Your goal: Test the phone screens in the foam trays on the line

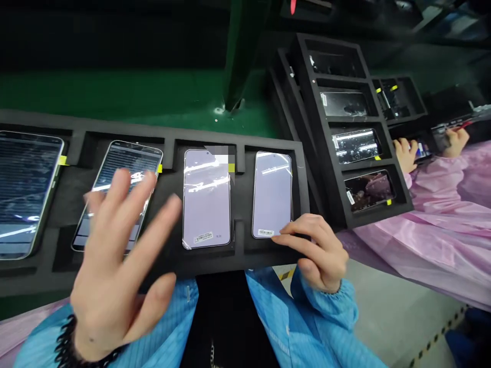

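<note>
A long black foam tray [238,258] lies in front of me with several phones in its slots. My left hand [115,266] hovers open and blurred above the tray, fingers spread over a dark-screened phone [118,168]. My right hand [316,250] grips the tray's near right corner, thumb under the edge and fingertips by the rightmost pale phone [272,191]. Another pale phone [207,197] lies between my hands. A dark phone [25,189] lies at the far left.
A stack of black foam trays [345,133] holding phones stands tilted at the right. Beyond it a co-worker in a pink gown [433,220] handles a phone with both hands. A green surface [134,97] and a dark post [240,56] lie behind.
</note>
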Available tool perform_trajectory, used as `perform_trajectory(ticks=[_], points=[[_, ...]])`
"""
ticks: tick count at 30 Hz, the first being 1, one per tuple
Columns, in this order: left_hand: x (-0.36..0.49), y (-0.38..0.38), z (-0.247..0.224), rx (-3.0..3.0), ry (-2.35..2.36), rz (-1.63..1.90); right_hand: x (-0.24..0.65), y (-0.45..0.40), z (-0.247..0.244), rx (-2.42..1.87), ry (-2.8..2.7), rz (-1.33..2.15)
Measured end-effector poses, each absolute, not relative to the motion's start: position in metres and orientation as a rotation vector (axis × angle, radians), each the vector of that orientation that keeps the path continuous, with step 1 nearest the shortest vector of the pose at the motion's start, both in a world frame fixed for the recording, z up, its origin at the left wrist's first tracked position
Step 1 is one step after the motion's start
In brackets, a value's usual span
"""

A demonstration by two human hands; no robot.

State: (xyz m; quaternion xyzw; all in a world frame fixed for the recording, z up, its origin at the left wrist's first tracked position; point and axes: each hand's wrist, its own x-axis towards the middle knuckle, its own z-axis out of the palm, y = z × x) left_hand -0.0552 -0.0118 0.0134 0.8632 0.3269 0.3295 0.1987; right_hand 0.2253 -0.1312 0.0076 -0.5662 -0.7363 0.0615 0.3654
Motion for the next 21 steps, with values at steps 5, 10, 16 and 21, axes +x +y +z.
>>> perform_trajectory(ticks=[5, 10, 16, 21], points=[[-0.081, -0.013, -0.008, 2.832, 0.633, 0.833, 0.22, -0.133, -0.005, -1.519, -1.941, -0.068], [-0.085, -0.015, -0.017, 2.882, 0.622, 0.849, 0.218, -0.134, -0.007, -1.569, -1.939, -0.13], [-0.079, -0.019, -0.015, 2.801, 0.705, 0.765, 0.22, -0.134, -0.006, -1.592, -2.015, -0.06], [-0.081, -0.017, -0.018, 2.848, 0.638, 0.745, 0.222, -0.132, -0.005, -1.59, -2.055, -0.039]])
